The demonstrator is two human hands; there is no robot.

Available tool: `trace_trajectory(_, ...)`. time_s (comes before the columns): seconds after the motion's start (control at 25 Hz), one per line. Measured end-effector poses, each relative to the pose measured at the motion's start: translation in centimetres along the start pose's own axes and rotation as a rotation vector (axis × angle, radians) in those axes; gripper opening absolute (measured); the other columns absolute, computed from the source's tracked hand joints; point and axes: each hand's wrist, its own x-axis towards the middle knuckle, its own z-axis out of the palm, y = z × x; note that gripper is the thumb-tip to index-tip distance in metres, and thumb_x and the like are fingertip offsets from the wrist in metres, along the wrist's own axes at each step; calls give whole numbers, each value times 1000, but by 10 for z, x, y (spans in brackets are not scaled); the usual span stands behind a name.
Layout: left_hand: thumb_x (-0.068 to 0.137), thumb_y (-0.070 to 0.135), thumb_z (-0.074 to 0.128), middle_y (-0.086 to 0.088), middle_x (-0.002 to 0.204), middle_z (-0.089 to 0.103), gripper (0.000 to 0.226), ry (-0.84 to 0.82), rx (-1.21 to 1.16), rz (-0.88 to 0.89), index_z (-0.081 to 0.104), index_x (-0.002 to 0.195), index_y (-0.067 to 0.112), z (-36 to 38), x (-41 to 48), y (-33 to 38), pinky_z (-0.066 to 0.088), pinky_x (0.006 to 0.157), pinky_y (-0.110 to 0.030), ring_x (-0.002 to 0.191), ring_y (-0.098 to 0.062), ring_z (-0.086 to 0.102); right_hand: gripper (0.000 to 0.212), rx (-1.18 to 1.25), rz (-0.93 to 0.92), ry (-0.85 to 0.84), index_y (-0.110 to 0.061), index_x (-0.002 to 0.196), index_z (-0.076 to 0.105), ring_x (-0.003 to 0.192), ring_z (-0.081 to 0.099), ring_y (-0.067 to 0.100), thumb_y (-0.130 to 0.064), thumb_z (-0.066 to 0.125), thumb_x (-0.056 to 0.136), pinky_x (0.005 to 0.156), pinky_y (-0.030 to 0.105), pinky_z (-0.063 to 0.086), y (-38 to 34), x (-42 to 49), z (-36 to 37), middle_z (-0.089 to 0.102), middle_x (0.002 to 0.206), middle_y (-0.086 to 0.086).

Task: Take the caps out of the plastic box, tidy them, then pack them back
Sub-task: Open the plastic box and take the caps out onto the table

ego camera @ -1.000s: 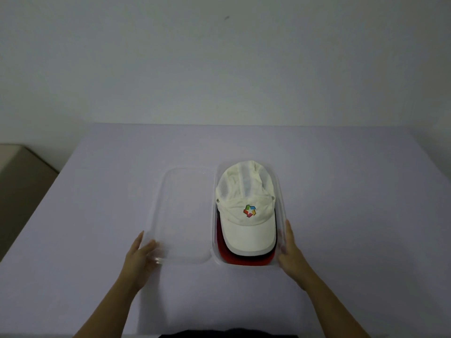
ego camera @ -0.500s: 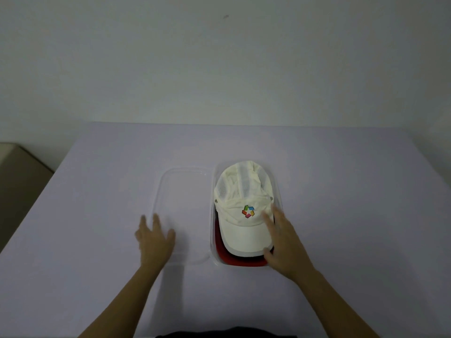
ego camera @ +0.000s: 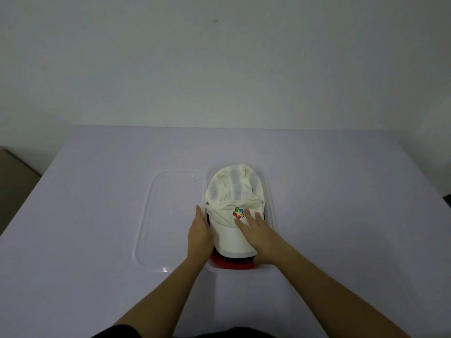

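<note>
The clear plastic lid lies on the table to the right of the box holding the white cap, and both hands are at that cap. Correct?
Not quite. The head view shows the clear plastic lid lying left of the clear plastic box, not right. The rest holds: the left hand and right hand are both at the white cap.

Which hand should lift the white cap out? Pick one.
Right. The right hand already lies flat on the white cap; the left hand only flanks its side at the plastic box wall.
</note>
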Motion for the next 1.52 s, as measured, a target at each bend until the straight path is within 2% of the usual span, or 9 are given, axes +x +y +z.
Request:
trace_trajectory(0.16,102,22,28,-22,132,54,49,39,-34,-32,19,148,7,-1,-5,7,38,102,-39,120,-35,52,103,148,49,93,-17,148,-8,142,-1,43,-9,66,76,109,46,30,-6,-9,-5,-10,157,13)
trace_trajectory(0.32,103,26,26,-18,143,44,48,59,-82,-59,26,147,8,-2,-5,9,33,107,-35,130,-33,44,87,306,18,670,-4,138,37,123,48,44,19,58,56,87,45,53,-1,-16,-7,42,143,18)
trace_trajectory(0.48,103,25,27,-19,140,48,47,75,-64,-52,27,146,7,0,-4,10,36,104,-34,126,-34,48,76,397,11,1040,-9,140,31,137,31,37,17,48,70,110,44,32,33,-26,-30,36,147,14)
trace_trajectory(0.6,102,25,27,-19,141,47,47,81,-48,-60,27,146,6,1,-3,8,34,106,-36,128,-33,46,60,424,71,1182,-8,141,29,140,22,35,7,44,85,114,45,23,68,-29,-41,27,149,13)
trace_trajectory(0.84,102,29,27,-17,145,43,49,94,-7,-92,28,146,8,6,0,6,30,111,-39,133,-33,42,81,424,368,861,-6,138,37,136,27,45,30,42,66,104,62,33,141,-11,28,30,150,17)
trace_trajectory(1.08,102,29,28,-18,139,49,49,114,30,-85,28,146,8,10,1,4,35,108,-40,125,-34,50,94,339,331,463,-13,141,36,128,37,52,34,44,60,90,61,46,175,13,68,31,150,17)
trace_trajectory(1.36,102,28,29,-17,137,53,48,112,28,-88,28,145,9,10,4,3,36,107,-38,124,-32,52,83,185,380,278,-16,148,1,143,4,39,5,51,86,112,45,26,199,44,14,-5,158,12)
trace_trajectory(1.44,102,28,28,-17,137,53,48,109,26,-88,28,145,9,9,4,3,36,107,-38,125,-32,52,85,234,330,289,-14,148,5,144,2,37,0,58,83,114,46,22,178,42,-9,-3,158,13)
trace_trajectory(1.52,102,28,28,-17,137,52,48,105,21,-87,28,145,8,8,4,3,36,107,-37,125,-32,51,70,450,177,452,-9,143,28,140,21,34,4,55,80,112,46,28,129,35,-29,23,153,15)
